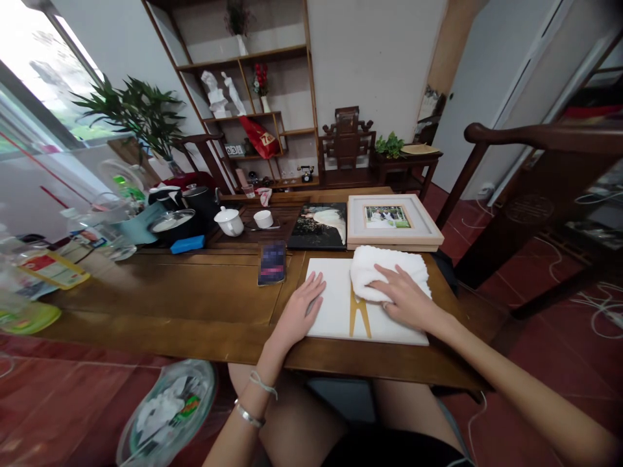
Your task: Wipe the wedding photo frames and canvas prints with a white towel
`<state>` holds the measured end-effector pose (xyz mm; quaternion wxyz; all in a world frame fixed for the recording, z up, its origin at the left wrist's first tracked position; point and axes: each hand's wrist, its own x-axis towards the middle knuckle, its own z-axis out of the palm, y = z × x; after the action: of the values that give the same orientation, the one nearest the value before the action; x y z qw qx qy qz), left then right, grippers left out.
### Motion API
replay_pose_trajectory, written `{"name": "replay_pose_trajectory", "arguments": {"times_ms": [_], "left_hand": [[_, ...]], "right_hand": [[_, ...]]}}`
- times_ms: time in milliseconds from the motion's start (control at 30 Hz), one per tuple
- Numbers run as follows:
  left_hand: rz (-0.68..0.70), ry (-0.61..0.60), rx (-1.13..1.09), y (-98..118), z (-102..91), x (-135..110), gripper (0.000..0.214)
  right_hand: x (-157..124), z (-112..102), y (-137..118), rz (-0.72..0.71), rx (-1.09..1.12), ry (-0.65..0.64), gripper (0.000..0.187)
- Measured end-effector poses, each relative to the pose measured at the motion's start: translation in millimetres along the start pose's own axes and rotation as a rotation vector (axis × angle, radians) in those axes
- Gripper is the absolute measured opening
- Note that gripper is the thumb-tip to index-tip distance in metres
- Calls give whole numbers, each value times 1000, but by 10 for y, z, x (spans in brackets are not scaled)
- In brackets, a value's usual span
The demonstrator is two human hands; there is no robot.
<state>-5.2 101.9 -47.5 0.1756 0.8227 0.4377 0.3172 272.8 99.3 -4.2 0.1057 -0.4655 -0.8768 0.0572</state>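
A flat white board (pixel 328 314) with a tan, forked shape on its face lies near the table's front edge. My left hand (pixel 300 308) rests open along the board's left edge, fingers stretched out and flat. On the board's upper right is a folded white towel (pixel 367 264). My right hand (pixel 406 295) grips the towel from above, fingers bent into it and pressing it down. The towel hides part of the tan shape.
Behind the board lie a framed photo (pixel 428 224) and a dark picture panel (pixel 304 227). A phone (pixel 271 263) is to the left. Further left stand a white teapot (pixel 230 222), a blue sponge (pixel 187 244) and bottles. A waste bin (pixel 211 389) stands below.
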Motion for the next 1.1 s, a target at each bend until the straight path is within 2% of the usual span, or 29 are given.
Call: {"name": "replay_pose_trajectory", "arguments": {"times_ms": [167, 267, 367, 533, 600, 700, 867, 933, 1000, 1100], "left_hand": [[-21, -10, 33, -31, 14, 13, 40], [-38, -14, 31, -27, 13, 19, 40], [-49, -26, 30, -15, 8, 22, 39], [-40, -3, 7, -9, -1, 21, 38], [-40, 5, 1, -12, -2, 21, 38], [-42, 7, 2, -20, 3, 23, 38], [-36, 10, 5, -29, 18, 30, 38], [-41, 8, 7, -24, 17, 32, 38], [-48, 7, 7, -17, 12, 34, 38], [-50, 6, -1, -12, 4, 36, 37]], "right_hand": [[-492, -145, -345, -123, 60, -120, 63], [-728, -280, -442, -155, 130, -192, 64], [-672, -300, -318, -168, 171, -194, 63], [-165, -98, 121, -191, 90, -23, 54], [-27, -52, 200, -171, 44, 12, 53], [-85, -81, 66, -145, 17, -48, 56], [-717, -277, -541, -164, 128, -230, 60], [-884, -376, -692, -147, 169, -275, 64], [-878, -453, -700, -120, 187, -321, 64], [-589, -465, -452, -81, 188, -342, 60]]}}
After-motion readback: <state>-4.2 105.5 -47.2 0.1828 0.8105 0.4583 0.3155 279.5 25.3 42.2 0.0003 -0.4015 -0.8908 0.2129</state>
